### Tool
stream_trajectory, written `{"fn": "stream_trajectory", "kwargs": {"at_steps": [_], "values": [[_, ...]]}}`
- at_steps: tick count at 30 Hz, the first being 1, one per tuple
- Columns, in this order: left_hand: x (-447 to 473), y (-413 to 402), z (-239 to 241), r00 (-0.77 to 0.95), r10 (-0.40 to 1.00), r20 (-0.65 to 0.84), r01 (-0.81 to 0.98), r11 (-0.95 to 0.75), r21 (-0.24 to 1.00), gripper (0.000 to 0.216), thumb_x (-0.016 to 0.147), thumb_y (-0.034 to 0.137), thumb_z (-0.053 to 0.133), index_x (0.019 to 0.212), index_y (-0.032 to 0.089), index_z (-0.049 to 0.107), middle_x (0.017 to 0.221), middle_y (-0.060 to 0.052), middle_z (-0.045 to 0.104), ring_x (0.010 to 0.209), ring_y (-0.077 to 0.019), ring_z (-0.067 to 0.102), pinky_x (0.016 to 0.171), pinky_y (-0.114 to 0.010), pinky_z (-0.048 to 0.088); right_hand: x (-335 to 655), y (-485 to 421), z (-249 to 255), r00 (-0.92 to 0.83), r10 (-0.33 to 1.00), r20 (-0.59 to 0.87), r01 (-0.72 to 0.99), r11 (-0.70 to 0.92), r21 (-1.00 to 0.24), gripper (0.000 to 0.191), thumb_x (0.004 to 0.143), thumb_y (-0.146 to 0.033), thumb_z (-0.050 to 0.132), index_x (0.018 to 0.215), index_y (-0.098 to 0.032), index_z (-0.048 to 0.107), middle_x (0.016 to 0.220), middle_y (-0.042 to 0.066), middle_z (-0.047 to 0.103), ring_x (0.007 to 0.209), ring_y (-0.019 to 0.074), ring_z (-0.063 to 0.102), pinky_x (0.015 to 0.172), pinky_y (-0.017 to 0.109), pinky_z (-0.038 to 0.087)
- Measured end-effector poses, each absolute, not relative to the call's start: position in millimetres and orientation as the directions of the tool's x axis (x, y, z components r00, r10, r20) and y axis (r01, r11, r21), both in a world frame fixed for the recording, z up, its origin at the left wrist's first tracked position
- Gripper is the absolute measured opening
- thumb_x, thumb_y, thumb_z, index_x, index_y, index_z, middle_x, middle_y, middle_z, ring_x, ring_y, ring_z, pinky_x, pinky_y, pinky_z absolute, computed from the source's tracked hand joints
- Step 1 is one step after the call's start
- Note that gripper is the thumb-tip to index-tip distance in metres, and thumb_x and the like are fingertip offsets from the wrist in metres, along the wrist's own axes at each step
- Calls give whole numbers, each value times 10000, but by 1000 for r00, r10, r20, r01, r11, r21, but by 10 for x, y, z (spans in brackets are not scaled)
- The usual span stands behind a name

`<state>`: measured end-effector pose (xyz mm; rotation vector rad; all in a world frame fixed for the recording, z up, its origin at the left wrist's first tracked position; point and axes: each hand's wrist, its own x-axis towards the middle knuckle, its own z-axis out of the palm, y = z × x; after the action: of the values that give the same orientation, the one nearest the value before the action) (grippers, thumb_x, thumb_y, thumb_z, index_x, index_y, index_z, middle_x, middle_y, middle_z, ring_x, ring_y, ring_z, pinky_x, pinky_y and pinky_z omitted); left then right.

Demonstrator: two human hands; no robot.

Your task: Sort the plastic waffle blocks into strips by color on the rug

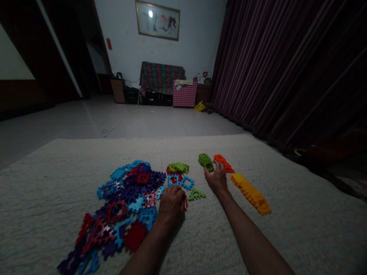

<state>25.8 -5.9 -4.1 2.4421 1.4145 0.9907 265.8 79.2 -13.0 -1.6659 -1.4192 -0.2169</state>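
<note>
1. The left hand [171, 204], nearest the lens, has its fingers curled at the edge of the mixed pile [126, 198]; dim light hides any grip.
2. The right hand [217, 179], fingers loose, touches the green piece [205, 161] beside the orange piece [223, 163] on the rug [286, 236].
3. This looks like colour grouping; lifting the green piece would need a firmer pinch.

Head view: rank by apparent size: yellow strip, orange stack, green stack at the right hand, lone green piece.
1. yellow strip, clearly the largest.
2. orange stack and green stack: these look alike, so not ranked.
3. lone green piece, slightly smaller, though it lies nearer the camera.
</note>
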Motion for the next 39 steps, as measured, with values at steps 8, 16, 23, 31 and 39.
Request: {"fn": "stream_trajectory", "kwargs": {"at_steps": [8,16,23,31,39], "values": [[271,-76,-7,323,834,448,717,-525,459,191,855,98,519,854,197,682,972,-81,674,948,-227,575,887,-399,449,2658,798,-175,294,729,618,862,77,-501,544,776,-353,617,1260,-124,527,1247,211,564,1183,336,523,980,490,471],[268,-80,11,317,837,445,710,-521,474,192,853,91,524,856,199,682,988,-76,679,965,-226,582,900,-400,447,2644,957,-161,357,729,584,862,-16,-507,770,713,-419,684,1372,-101,444,1264,226,571,1158,362,554,985,502,456],[263,-81,11,328,836,440,720,-523,457,178,882,113,520,870,192,679,1001,-77,675,968,-228,581,900,-398,448,2622,969,-119,385,744,545,863,-80,-500,744,735,-392,679,1375,-86,455,1252,244,575,1159,369,556,977,488,454],[267,-90,8,327,830,452,722,-528,447,191,897,117,504,873,184,681,987,-80,674,956,-228,578,888,-397,448,2614,966,-94,400,732,551,841,-55,-538,710,756,-410,665,1356,-84,470,1276,243,572,1173,347,549,987,464,454],[264,-65,-21,332,827,453,717,-533,448,193,876,98,515,871,189,684,989,-78,678,962,-227,583,894,-400,453,2613,1014,-80,402,743,535,828,-46,-558,728,741,-414,664,1346,-61,465,1304,254,554,1208,349,528,1020,470,436]]}}
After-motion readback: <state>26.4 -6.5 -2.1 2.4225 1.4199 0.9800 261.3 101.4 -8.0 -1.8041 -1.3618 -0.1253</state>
